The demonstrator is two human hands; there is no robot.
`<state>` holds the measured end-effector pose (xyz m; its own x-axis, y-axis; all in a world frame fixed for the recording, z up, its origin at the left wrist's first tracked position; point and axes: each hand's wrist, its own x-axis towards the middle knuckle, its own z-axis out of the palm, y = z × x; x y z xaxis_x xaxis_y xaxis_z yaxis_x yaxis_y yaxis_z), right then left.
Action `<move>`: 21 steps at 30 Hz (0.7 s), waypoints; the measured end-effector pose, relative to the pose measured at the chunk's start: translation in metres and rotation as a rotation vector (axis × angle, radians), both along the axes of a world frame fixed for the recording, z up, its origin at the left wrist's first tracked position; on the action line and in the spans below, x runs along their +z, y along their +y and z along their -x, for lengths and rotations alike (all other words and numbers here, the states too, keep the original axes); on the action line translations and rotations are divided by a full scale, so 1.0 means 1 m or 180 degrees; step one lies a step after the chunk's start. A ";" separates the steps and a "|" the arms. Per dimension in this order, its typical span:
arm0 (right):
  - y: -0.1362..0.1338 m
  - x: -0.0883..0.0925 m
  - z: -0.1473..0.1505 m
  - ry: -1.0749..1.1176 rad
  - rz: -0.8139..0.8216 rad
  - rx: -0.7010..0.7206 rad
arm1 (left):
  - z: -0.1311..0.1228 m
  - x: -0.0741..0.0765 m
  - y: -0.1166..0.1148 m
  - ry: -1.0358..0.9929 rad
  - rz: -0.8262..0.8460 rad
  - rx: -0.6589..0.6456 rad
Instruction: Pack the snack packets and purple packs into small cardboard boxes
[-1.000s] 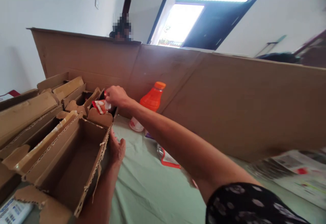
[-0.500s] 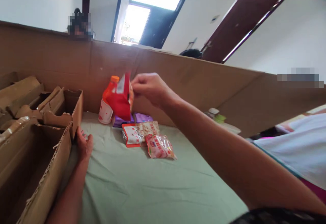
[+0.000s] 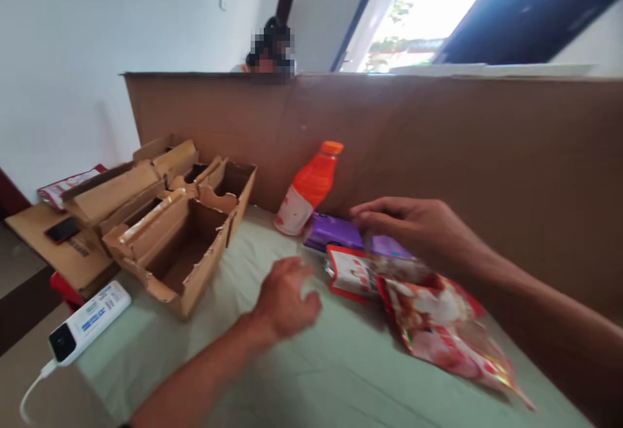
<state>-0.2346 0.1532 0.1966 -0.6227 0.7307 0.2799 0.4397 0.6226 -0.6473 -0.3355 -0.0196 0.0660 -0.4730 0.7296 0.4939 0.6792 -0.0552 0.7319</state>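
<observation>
My left hand (image 3: 287, 298), slightly blurred, hovers low over the green cloth with its fingers apart and nothing in them. Above the purple packets (image 3: 335, 231) is my right hand (image 3: 413, 220), fingers stretched to the left and no item visible in its grasp. A white-and-red pouch (image 3: 351, 272) lies between the hands. Red-and-pink snack bags (image 3: 438, 318) lie below my right hand and forearm, seeming to overlap; the forearm hides part of them. An orange bottle (image 3: 311, 185) with a pale label leans to the right behind the packets.
Open cardboard boxes (image 3: 214, 285) stand at the left. A tall cardboard panel (image 3: 462, 136) runs along the back. The green cloth (image 3: 350, 376) covers the surface. A white power bank (image 3: 92, 318) with a cable and a dark phone (image 3: 62, 230) are far left. A person (image 3: 270, 48) is behind the panel.
My view has swung left. The red packet has left my right hand and seems to lie among the snack bags. My left hand has moved right, away from the cardboard box.
</observation>
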 end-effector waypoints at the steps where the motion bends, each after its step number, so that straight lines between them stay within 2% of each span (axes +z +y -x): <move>1: -0.012 0.002 0.014 0.0024 0.0018 0.0292 | -0.010 0.014 -0.019 0.0117 -0.0113 -0.0087; 3: -0.039 0.007 0.044 0.0065 0.0121 0.0843 | -0.021 0.044 -0.065 0.0451 -0.0692 -0.0311; 5: -0.069 0.014 0.079 0.0063 -0.0076 0.1192 | -0.017 0.068 -0.117 0.0748 -0.1175 -0.0105; 7: -0.100 0.021 0.117 -0.0012 -0.0355 0.1568 | 0.002 0.085 -0.164 0.0941 -0.1216 0.0461; 9: -0.131 0.028 0.158 -0.0209 -0.0760 0.2017 | 0.033 0.093 -0.200 0.0899 -0.1271 0.1330; 11: -0.160 0.034 0.199 -0.0541 -0.1241 0.2479 | 0.067 0.091 -0.222 0.0716 -0.1332 0.2091; 13: -0.183 0.037 0.234 -0.0879 -0.1601 0.2863 | 0.100 0.081 -0.232 0.0537 -0.1134 0.2429; 15: -0.198 0.036 0.258 -0.1137 -0.1765 0.3173 | 0.128 0.066 -0.233 0.0460 -0.0637 0.2316; 17: -0.204 0.032 0.267 -0.1342 -0.1845 0.3396 | 0.148 0.049 -0.232 0.0588 -0.0134 0.2059; 21: -0.200 0.023 0.247 -0.1468 -0.2018 0.3667 | 0.165 0.025 -0.227 0.1021 0.0181 0.1783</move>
